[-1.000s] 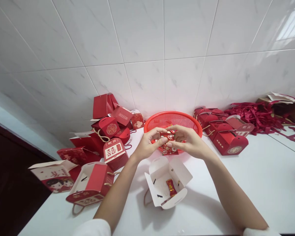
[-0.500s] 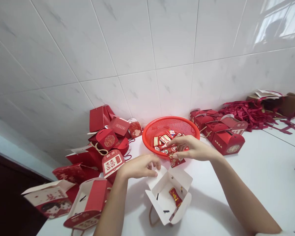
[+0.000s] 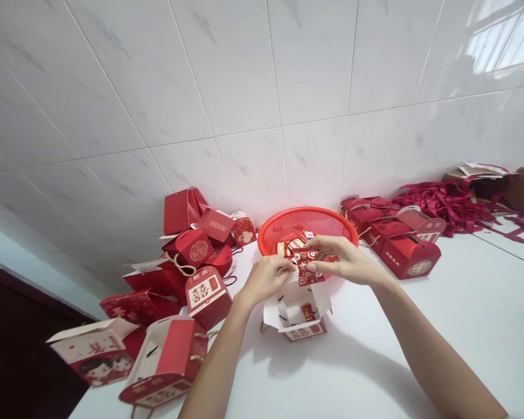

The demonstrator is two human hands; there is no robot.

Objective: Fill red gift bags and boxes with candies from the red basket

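Between my fingers, above the open box, is a red patterned packet (image 3: pixel 309 269). My right hand (image 3: pixel 343 261) pinches its right side, and my left hand (image 3: pixel 268 278) has its fingertips together at its left edge. Below them stands a small box (image 3: pixel 305 333) with its white flaps spread and a red-and-gold wrapped sweet (image 3: pixel 307 312) inside. Just behind my hands, a red plastic basket (image 3: pixel 308 214) holds several wrapped pieces, partly hidden by my fingers.
Several red gift boxes (image 3: pixel 207 294) crowd the left side, some with rope handles. More closed red boxes (image 3: pixel 408 250) stand at the right, with a heap of dark red ribbons (image 3: pixel 441 203) beyond. A tiled wall (image 3: pixel 244 70) rises behind.
The packet has been lifted from the basket's front rim to above the box. My left hand has left the box flap and come to the packet. The box now stands more upright, nearer the basket.
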